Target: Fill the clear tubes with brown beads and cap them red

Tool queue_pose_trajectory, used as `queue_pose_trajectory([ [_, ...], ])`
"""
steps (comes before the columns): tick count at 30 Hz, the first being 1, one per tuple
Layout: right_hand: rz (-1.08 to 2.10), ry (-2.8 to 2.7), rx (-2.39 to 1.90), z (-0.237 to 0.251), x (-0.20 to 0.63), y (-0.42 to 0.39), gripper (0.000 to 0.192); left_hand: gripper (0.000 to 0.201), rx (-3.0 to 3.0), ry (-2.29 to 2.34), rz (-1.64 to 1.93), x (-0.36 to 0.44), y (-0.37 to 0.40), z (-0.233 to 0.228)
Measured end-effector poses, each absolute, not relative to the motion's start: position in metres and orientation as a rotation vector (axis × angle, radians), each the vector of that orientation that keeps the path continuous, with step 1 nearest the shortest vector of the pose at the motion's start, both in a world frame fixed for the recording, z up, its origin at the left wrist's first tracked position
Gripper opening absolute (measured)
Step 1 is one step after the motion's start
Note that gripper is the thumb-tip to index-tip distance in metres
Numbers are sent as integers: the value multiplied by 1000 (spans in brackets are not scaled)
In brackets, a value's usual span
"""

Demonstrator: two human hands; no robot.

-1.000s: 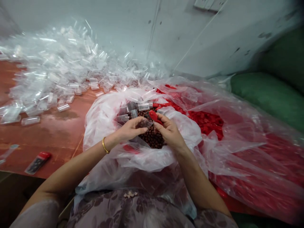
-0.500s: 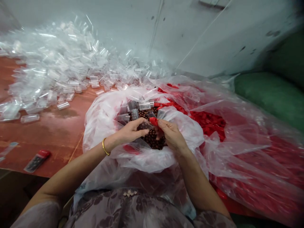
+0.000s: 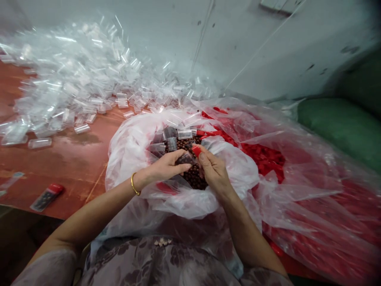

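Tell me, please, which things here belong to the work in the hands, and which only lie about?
In the work:
- left hand, holding a clear tube
- right hand, holding a red cap
- brown beads in the white bag
- red caps in the bag on the right

Lying about:
- heap of empty tubes
- one capped tube on the table
- green sack

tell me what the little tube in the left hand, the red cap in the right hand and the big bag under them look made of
Tube: clear hard plastic, seemingly; dark beads show through it.
Red cap: opaque glossy plastic, probably; it catches a highlight.
Bag: thin translucent plastic film, crinkled and folded.
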State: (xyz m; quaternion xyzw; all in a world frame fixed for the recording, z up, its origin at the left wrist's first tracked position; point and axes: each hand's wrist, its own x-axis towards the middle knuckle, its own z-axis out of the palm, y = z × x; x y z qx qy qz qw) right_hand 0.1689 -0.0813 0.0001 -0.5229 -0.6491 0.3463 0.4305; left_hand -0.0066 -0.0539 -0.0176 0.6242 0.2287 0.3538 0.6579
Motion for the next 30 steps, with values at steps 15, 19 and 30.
queue_pose_trajectory([
  [15,699,-1750,-1363,0,166,-92,43,23,1792,726,784,-7,-54,-18],
  [19,851,-1700,-1357,2,167,-93,42,24,1791,733,776,-7,-55,-17],
  [30,557,-1937,-1427,-3,165,-96,43,20,1884,832,787,-5,-55,-18],
])
